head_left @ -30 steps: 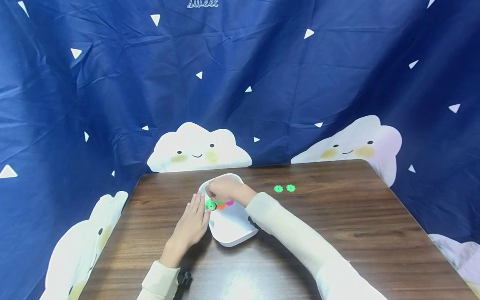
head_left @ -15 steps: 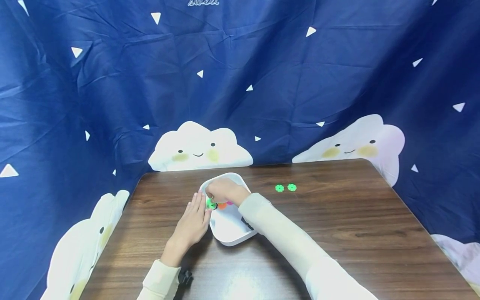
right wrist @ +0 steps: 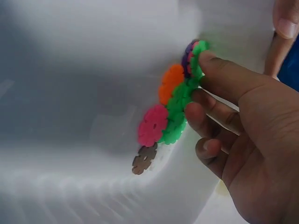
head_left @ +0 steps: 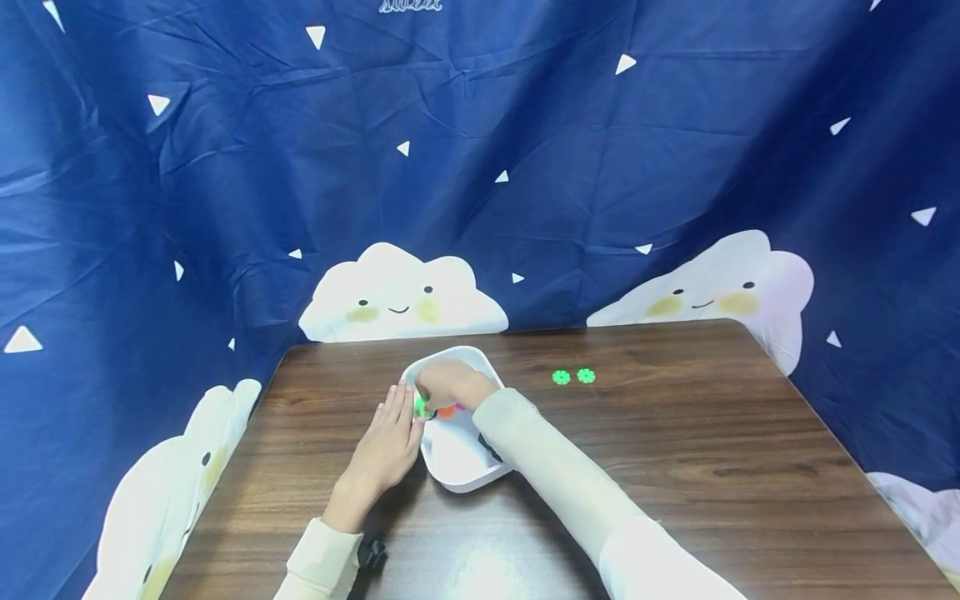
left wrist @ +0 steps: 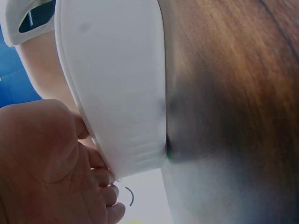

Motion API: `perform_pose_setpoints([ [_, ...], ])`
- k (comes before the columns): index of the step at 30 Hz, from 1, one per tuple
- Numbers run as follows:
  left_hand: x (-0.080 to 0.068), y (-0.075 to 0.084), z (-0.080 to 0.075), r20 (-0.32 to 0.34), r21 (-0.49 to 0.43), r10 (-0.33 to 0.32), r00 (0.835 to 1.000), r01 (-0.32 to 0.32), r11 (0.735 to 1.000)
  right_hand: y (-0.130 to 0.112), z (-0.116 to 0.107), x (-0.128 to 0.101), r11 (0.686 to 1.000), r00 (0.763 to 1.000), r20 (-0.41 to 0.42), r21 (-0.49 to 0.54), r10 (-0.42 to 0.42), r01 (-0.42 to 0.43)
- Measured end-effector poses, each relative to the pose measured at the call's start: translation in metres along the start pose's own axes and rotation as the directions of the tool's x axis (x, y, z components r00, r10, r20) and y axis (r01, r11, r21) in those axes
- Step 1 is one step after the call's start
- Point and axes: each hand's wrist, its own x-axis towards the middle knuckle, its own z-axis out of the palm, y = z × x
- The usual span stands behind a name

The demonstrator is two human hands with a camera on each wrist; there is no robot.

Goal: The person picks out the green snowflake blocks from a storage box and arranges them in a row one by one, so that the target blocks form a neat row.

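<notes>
A white plastic bin (head_left: 459, 454) sits on the wooden table. My left hand (head_left: 386, 446) lies with straight fingers along its left rim; in the left wrist view those fingers (left wrist: 105, 179) lie at the edge of the bin wall (left wrist: 117, 84). Inside the bin, my right hand (head_left: 450, 383) pinches a green flower-shaped disc (right wrist: 200, 49), with pink and purple discs pressed against its back. Below it lie an orange disc (right wrist: 171, 84), further green discs (right wrist: 175, 126), a pink disc (right wrist: 153, 126) and a brown disc (right wrist: 144, 158). The right fingertips partly hide the green ones.
Two green flower-shaped discs (head_left: 573, 377) lie on the table right of the bin. Something black (head_left: 489, 447) shows at the bin's right side, partly behind the right sleeve. A small black object (head_left: 371, 552) is beside the left cuff. A blue cloud-print curtain (head_left: 555, 150) hangs behind the table.
The right forearm has swung slightly left and toward me, uncovering something black in the bin. The right hand stays among the discs, and the left hand keeps its place on the rim.
</notes>
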Motion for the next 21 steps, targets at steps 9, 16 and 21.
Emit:
perform_pose_setpoints([
  [9,0.0017,-0.0021,0.0036,-0.048,-0.002,0.029,0.998,-0.029,1.0,0.0008,0.002,0.0,0.998,1.0,-0.022,-0.061,0.002,-0.004],
  [16,0.0002,-0.0006,0.0019,-0.041,-0.019,0.023,0.999,-0.024,1.0,-0.0009,0.0036,0.0011,0.998,1.0,-0.011,-0.06,-0.007,0.006],
  [21,0.0003,-0.0005,0.001,-0.015,-0.02,0.006,1.0,-0.007,1.0,-0.002,0.0043,0.0002,0.996,1.0,-0.026,-0.086,-0.017,0.014],
])
